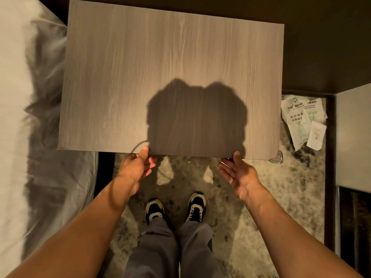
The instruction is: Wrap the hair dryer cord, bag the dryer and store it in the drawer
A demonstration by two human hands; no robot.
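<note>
A bare wooden nightstand top (pixel 170 67) fills the upper middle of the head view. My left hand (pixel 136 167) is at its front edge, thumb resting on the top, fingers spread just below. My right hand (pixel 239 173) is at the same edge further right, thumb touching the edge, fingers apart. Neither hand holds anything. No hair dryer, cord, bag or drawer front is visible; whatever lies below the top's front edge is hidden by the overhang.
A white bed (pixel 26 117) lies close on the left. Several white printed packets (pixel 303 121) lie on the patterned carpet (pixel 261 207) right of the nightstand. A clear corner guard (pixel 278 157) caps its front right corner. My shoes (pixel 176 207) stand below.
</note>
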